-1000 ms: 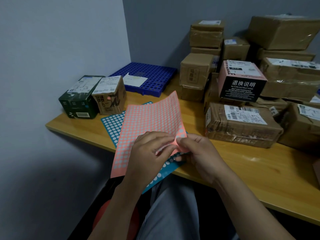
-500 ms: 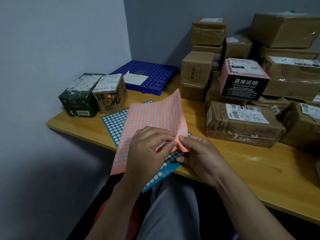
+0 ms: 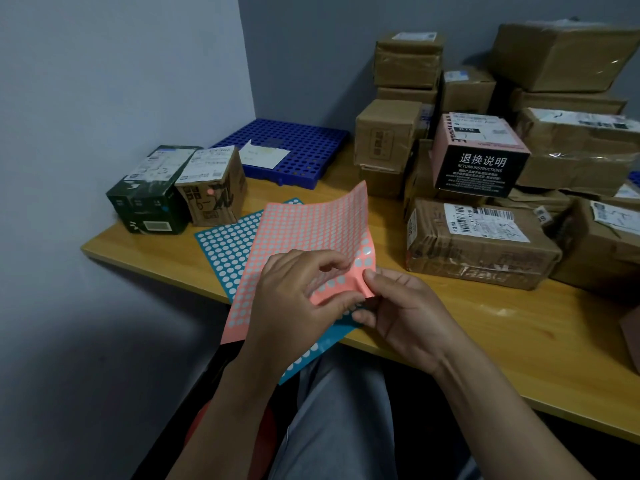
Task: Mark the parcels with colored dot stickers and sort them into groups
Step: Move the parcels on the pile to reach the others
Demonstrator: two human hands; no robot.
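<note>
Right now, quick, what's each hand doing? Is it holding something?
Left hand: closed, pinching the pink sticker sheet near its corner.
Right hand: closed, pinching the same sheet's bent corner.

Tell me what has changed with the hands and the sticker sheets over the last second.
The left hand has curled its forefinger back off the pink sticker sheet, baring more dots near the corner, and the right hand has bent that corner a little further up. Both hands keep pinching the sheet; nothing was let go. The blue sticker sheet, the parcels and the table stayed put.
</note>
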